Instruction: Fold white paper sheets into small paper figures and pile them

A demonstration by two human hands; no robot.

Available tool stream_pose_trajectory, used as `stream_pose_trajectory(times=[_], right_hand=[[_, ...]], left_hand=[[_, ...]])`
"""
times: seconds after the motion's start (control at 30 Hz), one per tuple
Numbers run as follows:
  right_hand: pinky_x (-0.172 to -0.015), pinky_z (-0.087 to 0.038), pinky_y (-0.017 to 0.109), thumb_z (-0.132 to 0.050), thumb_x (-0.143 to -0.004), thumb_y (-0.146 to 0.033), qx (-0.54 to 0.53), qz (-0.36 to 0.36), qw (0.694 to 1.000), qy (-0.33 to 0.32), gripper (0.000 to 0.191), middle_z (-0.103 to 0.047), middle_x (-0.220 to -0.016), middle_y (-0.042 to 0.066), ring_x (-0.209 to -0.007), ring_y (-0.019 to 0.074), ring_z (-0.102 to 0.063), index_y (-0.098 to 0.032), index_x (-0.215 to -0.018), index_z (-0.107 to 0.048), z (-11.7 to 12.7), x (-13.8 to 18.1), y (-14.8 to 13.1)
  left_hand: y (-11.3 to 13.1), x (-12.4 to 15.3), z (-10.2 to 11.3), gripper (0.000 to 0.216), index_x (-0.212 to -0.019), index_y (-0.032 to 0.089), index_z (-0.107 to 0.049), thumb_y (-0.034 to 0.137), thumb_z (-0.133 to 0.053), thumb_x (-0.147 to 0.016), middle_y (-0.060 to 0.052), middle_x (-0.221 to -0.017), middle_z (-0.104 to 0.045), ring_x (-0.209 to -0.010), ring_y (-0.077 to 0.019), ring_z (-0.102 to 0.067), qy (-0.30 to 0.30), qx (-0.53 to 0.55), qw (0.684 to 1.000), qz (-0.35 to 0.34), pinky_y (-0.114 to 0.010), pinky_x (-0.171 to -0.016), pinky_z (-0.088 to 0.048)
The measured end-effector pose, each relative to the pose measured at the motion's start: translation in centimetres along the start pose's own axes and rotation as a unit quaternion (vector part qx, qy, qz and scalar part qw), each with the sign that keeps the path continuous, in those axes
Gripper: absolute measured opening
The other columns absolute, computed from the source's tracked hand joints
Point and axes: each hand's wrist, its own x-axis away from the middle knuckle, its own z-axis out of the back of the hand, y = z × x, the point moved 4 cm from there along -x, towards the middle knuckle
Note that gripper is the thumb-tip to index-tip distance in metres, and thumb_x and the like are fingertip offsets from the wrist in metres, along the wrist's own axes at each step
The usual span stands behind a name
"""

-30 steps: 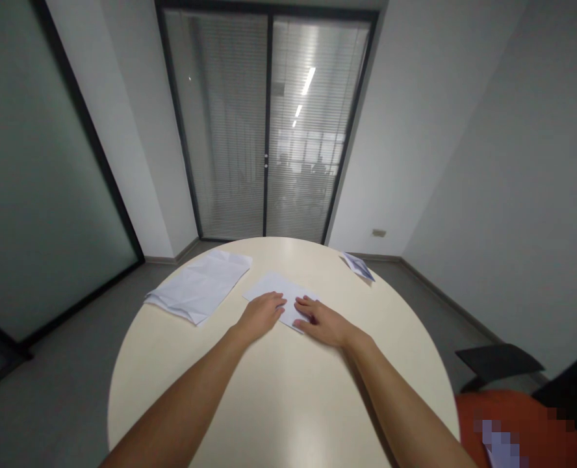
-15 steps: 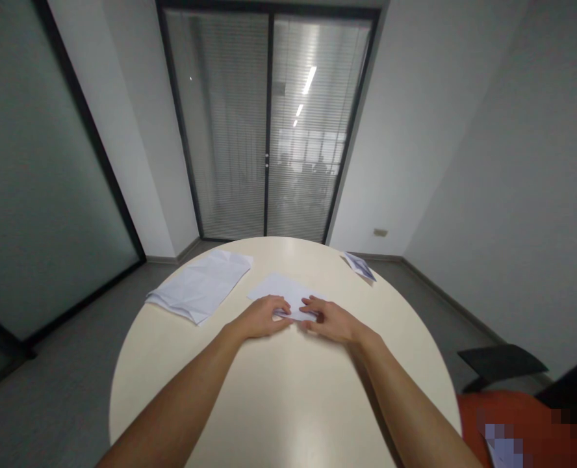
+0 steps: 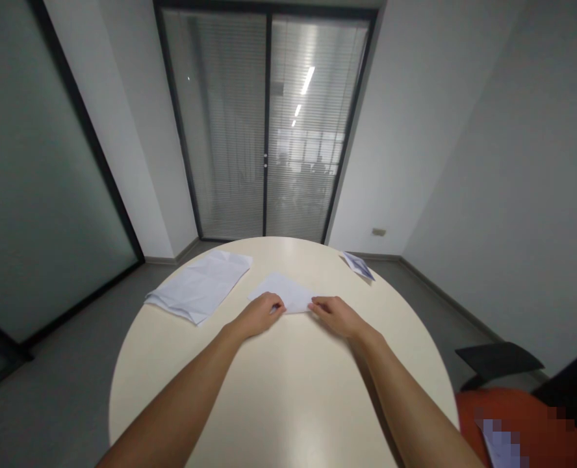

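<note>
the left hand [image 3: 263,313] has its fingers curled in toward the thumb, seemingly pinching the near edge of a white sheet [image 3: 288,289] at its left part. the right hand [image 3: 336,317] has thumb and forefinger closed on the sheet's right end, the other fingers tucked under. the two hands stand apart, with a stretch of near edge showing between them.

the sheet lies past the middle of the round tabletop [image 3: 273,390], set at a slant, one corner pointing away from the person. its near edge runs straight, which i judge to be a fold line being held; so some folding looks done, but whether that crease is pressed flat, and how many folds are left, i cannot tell from this view.

further out, a loose stack of larger paper [image 3: 201,286] lies to the left, its outer end at the tabletop's rim. on the far right a small folded paper [image 3: 359,266] stands partly raised, also close by the rim; both could slip off if nudged outward. there is open room between the forearms and toward the right rim. beyond that edge sits a red chair [image 3: 522,422], well apart from the hands.
</note>
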Motion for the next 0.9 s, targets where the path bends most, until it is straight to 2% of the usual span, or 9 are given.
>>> stream_pose_trajectory(times=[0.17,0.3,0.4,0.57,0.67,0.73,0.8,0.9], right_hand=[[-0.063,-0.037,0.028,-0.039,-0.101,-0.047,0.019,0.011,1.0,0.02,0.045,-0.067,-0.076,0.005,-0.066,0.0169,-0.054,-0.018,-0.08,-0.066,0.0,-0.3,0.1],[-0.064,-0.037,0.029,-0.041,-0.1,-0.044,0.051,-0.01,0.998,0.027,0.043,-0.068,-0.075,0.006,-0.066,0.0181,-0.056,-0.018,-0.08,-0.068,-0.3,-0.5,0.6],[-0.069,-0.041,0.029,-0.044,-0.099,-0.042,0.066,-0.023,0.997,0.035,0.038,-0.071,-0.08,0.008,-0.073,0.0201,-0.061,-0.018,-0.088,-0.072,-0.6,-0.8,1.1],[-0.078,-0.046,0.031,-0.049,-0.097,-0.04,0.075,-0.049,0.995,0.051,0.035,-0.073,-0.094,0.01,-0.085,0.0226,-0.065,-0.018,-0.111,-0.073,-1.2,-1.1,1.9],[-0.082,-0.047,0.032,-0.05,-0.097,-0.039,0.072,-0.062,0.994,0.052,0.037,-0.073,-0.098,0.01,-0.088,0.0224,-0.066,-0.019,-0.119,-0.071,-1.5,-1.2,2.2],[-0.084,-0.048,0.032,-0.05,-0.097,-0.039,0.079,-0.07,0.993,0.055,0.037,-0.072,-0.1,0.01,-0.091,0.0227,-0.065,-0.02,-0.122,-0.069,-1.6,-1.1,2.3],[-0.087,-0.048,0.033,-0.051,-0.097,-0.037,0.1,-0.071,0.991,0.06,0.036,-0.072,-0.101,0.011,-0.096,0.0239,-0.064,-0.02,-0.122,-0.069,-1.6,-1.1,2.1],[-0.096,-0.046,0.036,-0.051,-0.096,-0.031,0.142,-0.046,0.986,0.074,0.035,-0.07,-0.11,0.012,-0.106,0.0258,-0.06,-0.018,-0.122,-0.068,-1.3,-1.2,1.4]], left_hand=[[-0.2,0.0,0.0,0.015,-0.09,0.017,-0.067,0.023,-0.054,-0.093,-0.007,-0.096,-0.069,-0.095,-0.021,-0.06,0.034,-0.003,0.999,-0.009,-0.033,-0.088,-0.047],[-0.1,0.0,-0.3,0.013,-0.089,0.018,-0.066,0.023,-0.055,-0.093,-0.008,-0.103,-0.069,-0.104,-0.0218,-0.059,0.03,-0.017,0.999,-0.017,-0.034,-0.095,-0.047],[0.1,0.1,-0.4,0.014,-0.088,0.019,-0.065,0.023,-0.053,-0.093,-0.009,-0.106,-0.069,-0.107,-0.0225,-0.059,0.022,-0.043,0.999,-0.007,-0.035,-0.097,-0.047],[0.5,0.3,-0.3,0.011,-0.087,0.02,-0.062,0.023,-0.053,-0.092,-0.008,-0.107,-0.068,-0.109,-0.0226,-0.059,0.01,-0.07,0.997,0.01,-0.036,-0.098,-0.047],[0.6,0.4,-0.3,0.008,-0.096,0.021,-0.062,0.023,-0.056,-0.091,-0.007,-0.107,-0.068,-0.106,-0.0223,-0.06,0.008,-0.077,0.997,0.021,-0.035,-0.095,-0.049],[0.6,0.5,-0.4,0.018,-0.107,0.021,-0.062,0.023,-0.057,-0.09,-0.006,-0.111,-0.068,-0.107,-0.0228,-0.06,0.005,-0.08,0.996,0.024,-0.036,-0.094,-0.05],[0.8,0.5,-0.6,0.025,-0.115,0.021,-0.063,0.023,-0.056,-0.092,-0.007,-0.121,-0.068,-0.115,-0.0236,-0.059,-0.001,-0.085,0.996,0.013,-0.037,-0.098,-0.049],[1.0,0.5,-0.8,0.028,-0.118,0.023,-0.067,0.023,-0.051,-0.095,-0.005,-0.132,-0.065,-0.125,-0.0239,-0.054,-0.01,-0.096,0.995,-0.005,-0.039,-0.106,-0.045]])
